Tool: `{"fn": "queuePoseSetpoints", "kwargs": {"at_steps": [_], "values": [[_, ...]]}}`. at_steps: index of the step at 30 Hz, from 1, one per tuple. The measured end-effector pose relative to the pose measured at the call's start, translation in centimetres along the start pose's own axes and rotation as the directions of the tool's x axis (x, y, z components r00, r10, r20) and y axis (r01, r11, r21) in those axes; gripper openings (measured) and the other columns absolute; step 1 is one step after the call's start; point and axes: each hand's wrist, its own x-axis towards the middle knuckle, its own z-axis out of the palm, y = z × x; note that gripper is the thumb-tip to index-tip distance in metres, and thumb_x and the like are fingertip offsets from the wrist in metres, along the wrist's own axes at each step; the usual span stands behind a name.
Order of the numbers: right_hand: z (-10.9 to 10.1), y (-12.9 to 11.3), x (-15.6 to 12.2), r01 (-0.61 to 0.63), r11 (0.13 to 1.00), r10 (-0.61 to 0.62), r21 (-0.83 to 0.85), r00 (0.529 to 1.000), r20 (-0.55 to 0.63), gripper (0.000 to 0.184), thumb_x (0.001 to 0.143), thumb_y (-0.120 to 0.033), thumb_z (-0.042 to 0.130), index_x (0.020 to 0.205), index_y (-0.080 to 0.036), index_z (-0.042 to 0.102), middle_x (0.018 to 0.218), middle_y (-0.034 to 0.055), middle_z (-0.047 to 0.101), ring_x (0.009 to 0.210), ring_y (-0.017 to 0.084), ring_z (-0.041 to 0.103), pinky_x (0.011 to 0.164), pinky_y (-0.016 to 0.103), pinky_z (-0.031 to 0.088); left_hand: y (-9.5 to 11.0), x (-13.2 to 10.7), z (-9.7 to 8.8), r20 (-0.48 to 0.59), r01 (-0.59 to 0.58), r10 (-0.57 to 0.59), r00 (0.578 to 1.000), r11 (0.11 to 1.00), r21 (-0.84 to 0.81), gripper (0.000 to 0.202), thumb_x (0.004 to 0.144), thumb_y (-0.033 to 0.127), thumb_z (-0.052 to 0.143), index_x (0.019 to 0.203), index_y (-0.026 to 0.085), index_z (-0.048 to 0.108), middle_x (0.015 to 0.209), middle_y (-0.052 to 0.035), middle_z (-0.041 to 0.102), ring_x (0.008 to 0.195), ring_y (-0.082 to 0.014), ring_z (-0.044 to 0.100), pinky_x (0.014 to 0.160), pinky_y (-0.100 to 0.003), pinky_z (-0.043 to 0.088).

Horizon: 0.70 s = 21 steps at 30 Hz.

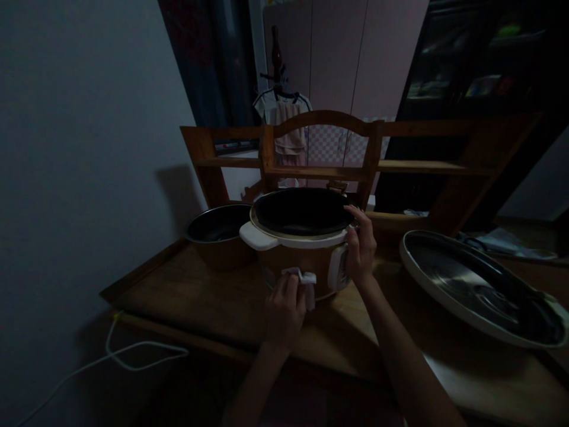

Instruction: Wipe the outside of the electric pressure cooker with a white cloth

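A large electric cooker [291, 255] with a white rim, side handle and control panel stands on the wooden desk [178, 296]. My left hand [287, 302] is closed around a crumpled white tissue or cloth [306, 277], held against the cooker's lower front wall. At the cooker's right side, my right hand [362, 243] grips the rim, with fingertips over the edge and the thumb on the outside. Dark inner walls show in the open top; the bottom is hardly visible. Behind and left of the cooker sits a dark inner pot [222, 237].
A big round lid [471, 284] with a pale edge lies at the right, its shiny inside upward. The desk's wooden shelf frame [320, 172] rises behind the cooker. A wall [89, 148] borders the left, where a white cable [146, 344] hangs by the desk edge.
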Motion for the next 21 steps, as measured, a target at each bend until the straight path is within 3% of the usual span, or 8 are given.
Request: {"fn": "queuePoseSetpoints", "kwargs": {"at_steps": [6,13,17,21], "values": [[-0.1,-0.2,0.0,-0.012,1.0,0.012,0.001,1.0,0.008,0.042,0.102,-0.038,0.041,0.14,-0.029,0.054,0.144,0.0082,0.059,0.139,0.029,0.051,0.117,0.055,0.037,-0.3,-2.7,0.4,0.185,0.093,-0.098,0.978,0.995,0.04,0.016,0.096,0.017,0.056,0.108,0.023,0.064,0.105,-0.0082,0.076,0.086,-0.0234,0.074,0.074,-0.031,0.054],[0.0,-0.1,0.1,0.005,1.0,-0.005,-0.005,1.0,0.016,0.044,0.102,-0.038,0.04,0.143,-0.029,0.052,0.147,0.0083,0.057,0.142,0.028,0.049,0.12,0.056,0.034,-1.2,-3.8,0.0,0.393,0.238,-0.257,0.883,0.966,0.096,0.032,0.091,0.012,0.057,0.119,0.023,0.068,0.116,-0.0115,0.077,0.091,-0.0255,0.076,0.078,-0.033,0.054],[0.0,-0.5,0.1,0.021,0.999,-0.022,-0.024,1.0,-0.01,0.047,0.103,-0.039,0.037,0.149,-0.033,0.046,0.162,0.0053,0.041,0.151,0.028,0.036,0.122,0.059,0.028,-2.0,-4.2,0.1,0.412,0.373,-0.359,0.838,0.927,0.049,0.031,0.092,0.018,0.06,0.12,0.024,0.07,0.11,-0.0108,0.079,0.095,-0.0265,0.076,0.08,-0.034,0.054],[0.3,-0.7,-0.1,0.006,1.0,-0.008,-0.02,0.992,-0.124,0.05,0.103,-0.043,0.034,0.151,-0.035,0.044,0.167,0.0016,0.033,0.156,0.027,0.027,0.125,0.059,0.022,-3.4,-4.2,-0.1,0.335,0.528,-0.46,0.822,0.836,-0.149,0.022,0.09,0.026,0.064,0.109,0.023,0.074,0.099,-0.0096,0.08,0.088,-0.0253,0.076,0.078,-0.034,0.055]]}}
